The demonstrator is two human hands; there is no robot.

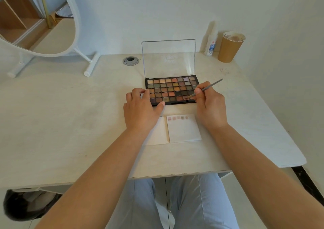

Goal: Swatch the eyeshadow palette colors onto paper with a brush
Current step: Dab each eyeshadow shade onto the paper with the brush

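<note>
- Pale, wood-grained worktop point(70, 123) carries everything, and I sit at it with both forearms stretched forward.
- Eyeshadow palette point(172, 91) lies open ahead of me, its clear lid point(168, 56) standing upright behind the rows of pans.
- My left hand point(142, 109) rests on the palette's near left corner, fingers relaxed and spread, covering the pans there.
- My right hand point(209, 105) pinches a thin grey brush point(206, 88), its fingers curled round the handle; the tip touches a pan in the front row, toward the right.
- White paper pad point(184, 128) lies just in front of the palette, a row of faint swatches along its top edge; the shades are too pale to name.
- My left wrist hides part of a second sheet point(157, 134) beside the pad.
- Round mirror point(43, 18) stands at far left, cut off by the frame.
- White bottle point(211, 40) and brown paper cup point(229, 47) stand at the far right corner; the bottle's label is unreadable.
- Grey cable grommet point(130, 60) sits behind the palette, to the left.
</note>
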